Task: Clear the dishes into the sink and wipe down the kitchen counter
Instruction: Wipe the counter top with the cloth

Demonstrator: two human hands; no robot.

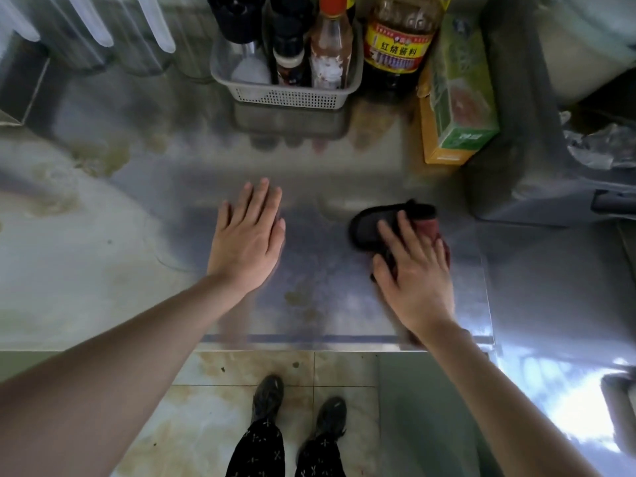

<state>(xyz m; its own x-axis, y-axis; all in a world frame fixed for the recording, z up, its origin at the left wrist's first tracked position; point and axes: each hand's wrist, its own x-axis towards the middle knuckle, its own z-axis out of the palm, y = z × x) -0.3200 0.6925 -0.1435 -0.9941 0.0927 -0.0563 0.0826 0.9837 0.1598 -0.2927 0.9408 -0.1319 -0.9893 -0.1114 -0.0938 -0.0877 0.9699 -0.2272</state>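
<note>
A steel kitchen counter [309, 166] fills the view, stained brown in patches. My right hand [416, 273] presses flat on a dark cloth with a red part [371, 225] near the counter's right side; the cloth sticks out past my fingertips to the left and back. My left hand [247, 235] lies flat on the bare metal, fingers together and spread forward, holding nothing, about a hand's width left of the cloth. No dishes or sink are in view.
A grey perforated basket [285, 94] with sauce bottles stands at the back. Beside it are a large dark sauce bottle [399, 46] and a green and orange box [454, 98]. A grey appliance [537, 139] borders the right. The counter's front edge [309, 339] runs above the tiled floor.
</note>
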